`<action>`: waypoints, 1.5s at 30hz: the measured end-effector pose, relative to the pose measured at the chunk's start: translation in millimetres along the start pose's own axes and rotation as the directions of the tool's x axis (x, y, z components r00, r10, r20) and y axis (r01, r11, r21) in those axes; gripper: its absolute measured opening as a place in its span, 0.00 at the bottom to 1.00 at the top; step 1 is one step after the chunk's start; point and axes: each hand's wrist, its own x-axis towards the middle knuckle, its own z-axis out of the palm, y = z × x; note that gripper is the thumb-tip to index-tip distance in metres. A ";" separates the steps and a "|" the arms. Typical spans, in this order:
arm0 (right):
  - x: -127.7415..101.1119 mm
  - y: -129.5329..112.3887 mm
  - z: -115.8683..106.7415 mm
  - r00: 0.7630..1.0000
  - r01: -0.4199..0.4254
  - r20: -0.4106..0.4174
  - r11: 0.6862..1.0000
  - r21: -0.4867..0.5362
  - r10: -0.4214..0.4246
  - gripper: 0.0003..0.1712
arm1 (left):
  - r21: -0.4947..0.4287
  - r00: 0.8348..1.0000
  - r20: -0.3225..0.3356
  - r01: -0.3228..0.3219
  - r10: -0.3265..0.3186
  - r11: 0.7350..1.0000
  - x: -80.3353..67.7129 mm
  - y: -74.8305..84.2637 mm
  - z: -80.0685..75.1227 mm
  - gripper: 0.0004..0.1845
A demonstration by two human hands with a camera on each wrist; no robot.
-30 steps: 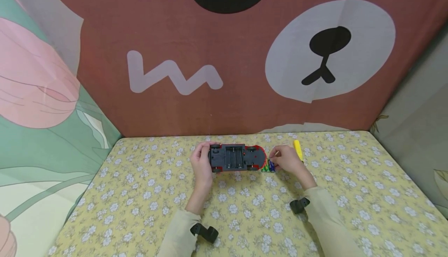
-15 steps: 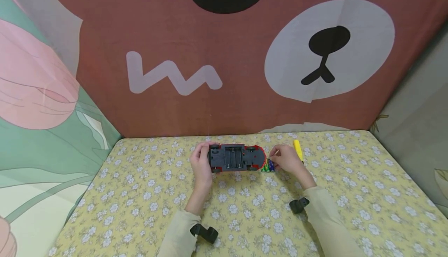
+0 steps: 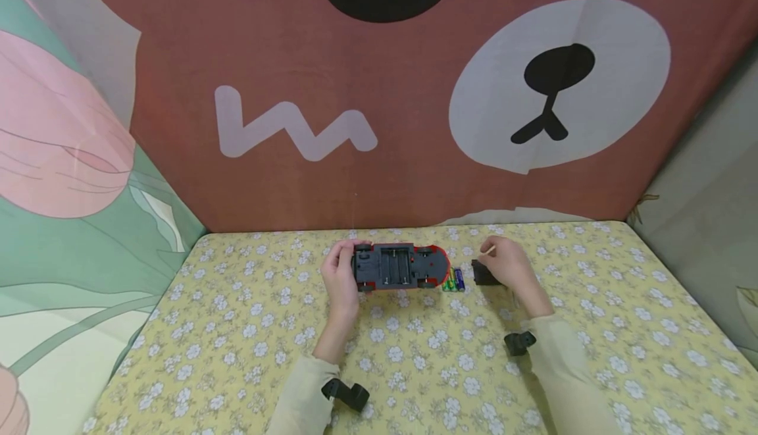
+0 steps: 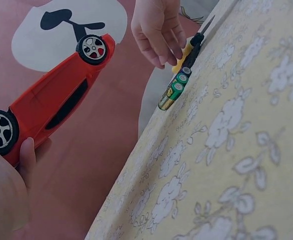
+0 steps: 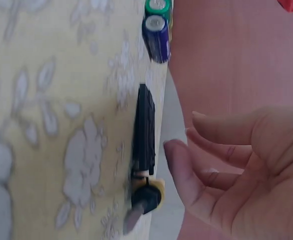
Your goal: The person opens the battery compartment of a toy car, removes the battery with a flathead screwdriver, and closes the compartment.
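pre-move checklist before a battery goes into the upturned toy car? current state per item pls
1. Car steadied: ok. The left hand grips the toy car at its end, underside up.
2. Battery bay open: ok. The slots look empty in the head view.
3. Batteries in reach: ok. The batteries lie on the floral cloth between the car and the right hand.
4. Right hand free: ok. Its fingers hang loosely curled and hold nothing in the right wrist view.
5. Loose parts out of the way: ok. The black cover and the screwdriver lie beside the batteries.
6. Battery polarity: cannot tell.
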 end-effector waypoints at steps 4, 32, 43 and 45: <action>-0.5 1.9 -5.4 0.999 -0.032 0.016 0.999 -0.029 0.032 0.14 | 0.011 1.000 -0.004 0.000 0.000 1.000 -0.1 0.5 -0.6 0.19; 2.5 -0.7 3.9 0.983 -0.074 0.152 0.981 -0.179 0.101 0.33 | 0.018 1.000 0.006 -0.002 0.002 1.000 -0.5 0.2 -0.6 0.19; 2.7 -1.8 5.9 0.993 -0.080 0.066 0.982 -0.172 0.093 0.28 | 0.018 1.000 0.005 -0.018 0.018 1.000 -0.1 -1.0 -0.1 0.19; 2.4 -1.6 3.5 0.998 -0.053 0.037 0.985 -0.164 0.060 0.23 | 0.018 1.000 0.007 -0.017 0.017 1.000 -0.1 -1.2 0.1 0.19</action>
